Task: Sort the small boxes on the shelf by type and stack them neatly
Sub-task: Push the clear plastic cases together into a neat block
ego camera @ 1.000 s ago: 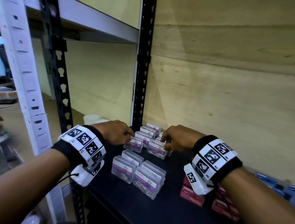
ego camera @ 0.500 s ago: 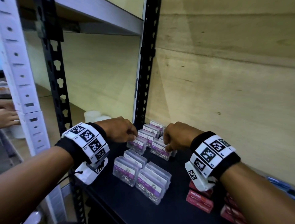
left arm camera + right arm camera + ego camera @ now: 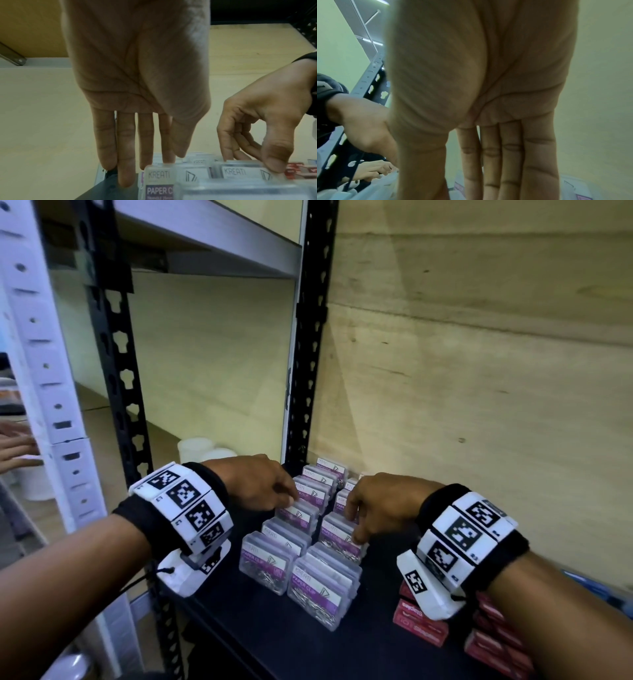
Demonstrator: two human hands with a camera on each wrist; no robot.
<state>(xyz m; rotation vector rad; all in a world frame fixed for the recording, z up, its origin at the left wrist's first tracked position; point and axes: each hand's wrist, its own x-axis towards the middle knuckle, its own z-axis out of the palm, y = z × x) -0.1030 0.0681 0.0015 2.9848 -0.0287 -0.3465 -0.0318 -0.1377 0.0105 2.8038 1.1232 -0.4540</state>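
Clear paper clip boxes with purple labels stand in two rows on the black shelf (image 3: 281, 631). My left hand (image 3: 291, 501) reaches over the left row, and in the left wrist view its straight fingers (image 3: 126, 155) touch the top edge of one paper clip box (image 3: 159, 180). My right hand (image 3: 352, 529) is over the right row. It pinches another paper clip box (image 3: 240, 173) between thumb at the front and curled fingers behind. The right wrist view shows mostly my right palm (image 3: 488, 81), which hides the boxes below.
Red staple boxes (image 3: 421, 625) lie at the shelf's front right under my right wrist, with blue boxes (image 3: 582, 580) farther right. A plywood wall backs the shelf, a black upright (image 3: 308, 337) stands at the rear left, white tubs (image 3: 195, 446) sit beyond it, and another person's hand (image 3: 17, 446) is far left.
My right hand has shifted slightly nearer along the right row and its fingers have come down around a box. The left hand stays on the left row. The view has tilted up a little.
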